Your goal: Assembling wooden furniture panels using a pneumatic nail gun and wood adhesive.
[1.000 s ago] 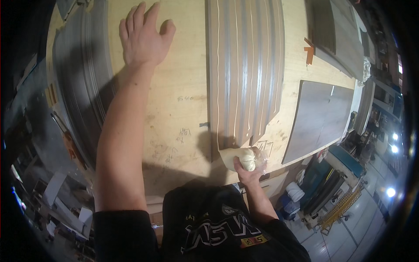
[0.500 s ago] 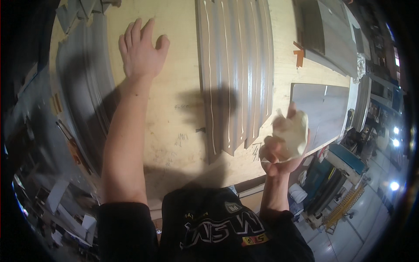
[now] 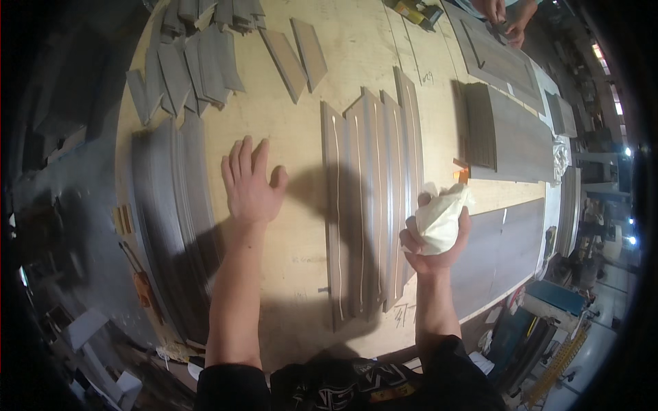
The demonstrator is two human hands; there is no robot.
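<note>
My right hand (image 3: 439, 240) is wrapped round a soft, cream-white glue bag (image 3: 440, 220), with its fingers closed on the lower part. It is over the right edge of several long grey-brown strips (image 3: 348, 226) lying side by side, their slanted ends staggered. A thin pale bead of glue (image 3: 379, 178) runs lengthwise along each strip. My left hand (image 3: 253, 192) is palm down, fingers spread and holding nothing, to the left of the strips; whether it touches the board I cannot tell.
On the pale wooden worktable (image 3: 274, 288), long grey strips (image 3: 161, 198) are stacked at left. Short slanted pieces (image 3: 195, 65) are heaped at far left, with two loose brown pieces (image 3: 310, 55) beside them. Grey panels (image 3: 510, 130) lie at right. Another person's hands (image 3: 507, 20) work at the far right.
The view has shifted, so the strips' far ends and the far side of the table now show. My right hand has turned the bag more upright. My left hand stays open.
</note>
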